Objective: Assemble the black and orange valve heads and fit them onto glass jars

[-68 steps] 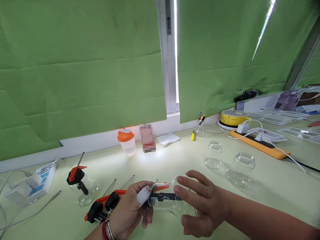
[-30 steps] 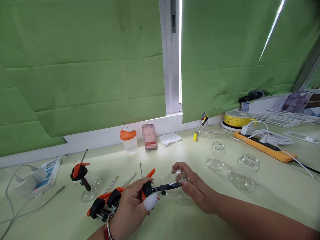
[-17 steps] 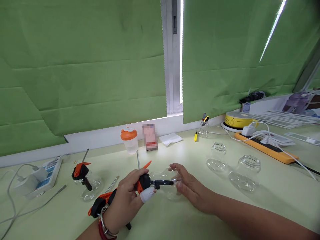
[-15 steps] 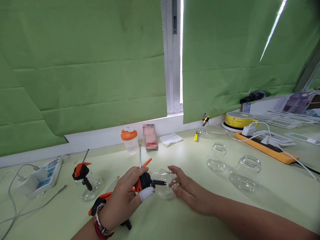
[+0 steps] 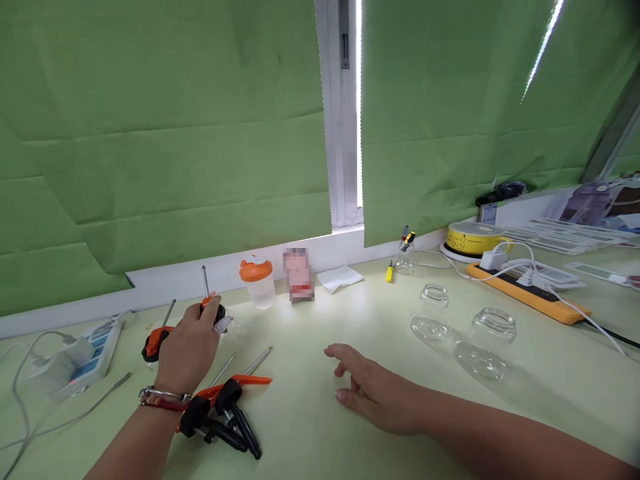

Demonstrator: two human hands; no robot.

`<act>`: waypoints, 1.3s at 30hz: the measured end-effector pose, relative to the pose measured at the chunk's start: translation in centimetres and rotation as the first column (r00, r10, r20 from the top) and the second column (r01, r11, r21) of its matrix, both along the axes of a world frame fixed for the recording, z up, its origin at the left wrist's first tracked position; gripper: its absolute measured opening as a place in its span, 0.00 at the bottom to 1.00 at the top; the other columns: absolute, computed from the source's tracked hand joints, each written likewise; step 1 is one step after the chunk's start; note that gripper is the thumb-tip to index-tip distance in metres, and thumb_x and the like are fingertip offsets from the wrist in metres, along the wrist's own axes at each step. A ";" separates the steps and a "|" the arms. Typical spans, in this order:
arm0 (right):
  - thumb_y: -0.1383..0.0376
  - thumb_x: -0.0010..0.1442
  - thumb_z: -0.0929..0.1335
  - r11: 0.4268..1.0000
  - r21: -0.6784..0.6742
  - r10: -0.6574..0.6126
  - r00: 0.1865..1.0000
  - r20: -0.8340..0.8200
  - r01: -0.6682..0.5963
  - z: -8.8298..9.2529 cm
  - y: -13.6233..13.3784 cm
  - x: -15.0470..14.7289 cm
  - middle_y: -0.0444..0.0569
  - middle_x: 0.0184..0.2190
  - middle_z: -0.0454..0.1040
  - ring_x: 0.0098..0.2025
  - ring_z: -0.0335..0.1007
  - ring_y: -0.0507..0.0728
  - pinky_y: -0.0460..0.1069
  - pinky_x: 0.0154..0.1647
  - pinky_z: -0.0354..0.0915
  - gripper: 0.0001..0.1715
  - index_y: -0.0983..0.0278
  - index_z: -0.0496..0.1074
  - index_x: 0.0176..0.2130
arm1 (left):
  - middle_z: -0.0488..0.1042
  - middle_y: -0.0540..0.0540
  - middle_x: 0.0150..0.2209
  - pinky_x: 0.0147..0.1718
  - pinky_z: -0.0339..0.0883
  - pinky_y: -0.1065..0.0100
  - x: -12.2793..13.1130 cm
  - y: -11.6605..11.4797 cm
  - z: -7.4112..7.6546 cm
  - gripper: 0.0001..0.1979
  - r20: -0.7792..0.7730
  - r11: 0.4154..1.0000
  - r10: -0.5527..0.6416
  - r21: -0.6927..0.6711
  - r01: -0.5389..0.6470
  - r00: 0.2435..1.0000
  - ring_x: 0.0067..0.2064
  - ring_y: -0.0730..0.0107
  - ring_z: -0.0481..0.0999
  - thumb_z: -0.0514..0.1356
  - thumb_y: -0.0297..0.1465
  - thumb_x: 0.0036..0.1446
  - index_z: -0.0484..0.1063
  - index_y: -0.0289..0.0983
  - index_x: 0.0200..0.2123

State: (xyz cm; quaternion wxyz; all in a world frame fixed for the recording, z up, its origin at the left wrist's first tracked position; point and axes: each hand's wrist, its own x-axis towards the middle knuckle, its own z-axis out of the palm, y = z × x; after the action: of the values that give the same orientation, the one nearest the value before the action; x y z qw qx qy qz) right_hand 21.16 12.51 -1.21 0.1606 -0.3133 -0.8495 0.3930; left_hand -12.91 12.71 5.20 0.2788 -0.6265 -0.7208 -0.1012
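My left hand (image 5: 193,340) is closed round the black and orange top of a glass bottle (image 5: 231,328), at the left beside another bottle with such a top (image 5: 155,343). Its metal straw points up. My right hand (image 5: 367,387) hovers over the middle of the table with fingers apart and nothing in it. Two loose black and orange spray tops (image 5: 233,407) with metal straws lie by my left forearm. To the right, two glass jars without tops (image 5: 434,312) (image 5: 487,343) stand on the table.
Along the back are an orange-lidded cup (image 5: 259,287), a blurred pink box (image 5: 299,275), a white paper (image 5: 340,278) and a yellow tool (image 5: 389,272). A white power strip (image 5: 100,357) lies left, an orange one (image 5: 525,293) right.
My left hand has moved left and back with the bottle and its top, away from my right hand. My right hand has let go of the bottle and stays near the middle.
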 end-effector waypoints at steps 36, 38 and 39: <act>0.61 0.59 0.65 0.191 0.901 -0.940 0.337 0.054 0.389 4.7 6.5 7.0 0.67 0.59 0.58 0.60 0.52 0.78 0.71 0.51 0.53 0.21 0.68 0.69 0.49 | 0.74 0.43 0.35 0.29 0.60 0.65 3.2 -3.1 1.0 0.13 0.297 0.641 -0.094 -0.713 0.286 0.950 0.34 0.57 0.74 0.54 0.29 0.44 0.69 0.39 0.36; 0.59 0.59 0.65 0.317 0.833 -0.937 0.287 0.199 0.454 4.4 7.1 7.7 0.67 0.52 0.65 0.51 0.63 0.74 0.64 0.41 0.63 0.19 0.69 0.70 0.46 | 0.73 0.43 0.35 0.29 0.60 0.65 3.6 -3.1 0.6 0.10 0.310 0.649 -0.101 -0.699 0.299 0.945 0.34 0.58 0.74 0.53 0.30 0.46 0.68 0.39 0.35; 0.59 0.59 0.65 0.374 0.800 -0.920 0.298 0.255 0.470 4.3 7.2 7.9 0.65 0.48 0.67 0.47 0.66 0.72 0.60 0.37 0.64 0.18 0.68 0.70 0.45 | 0.73 0.43 0.35 0.30 0.60 0.65 3.8 -3.0 0.5 0.10 0.319 0.656 -0.102 -0.691 0.304 0.942 0.34 0.58 0.74 0.54 0.30 0.47 0.68 0.39 0.35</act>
State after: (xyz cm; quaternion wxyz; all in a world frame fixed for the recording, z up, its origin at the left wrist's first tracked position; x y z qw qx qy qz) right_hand 29.01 19.73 3.07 0.0897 -0.7236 -0.6657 -0.1589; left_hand -9.13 9.69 5.65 -0.1019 -0.7441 -0.6547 0.0855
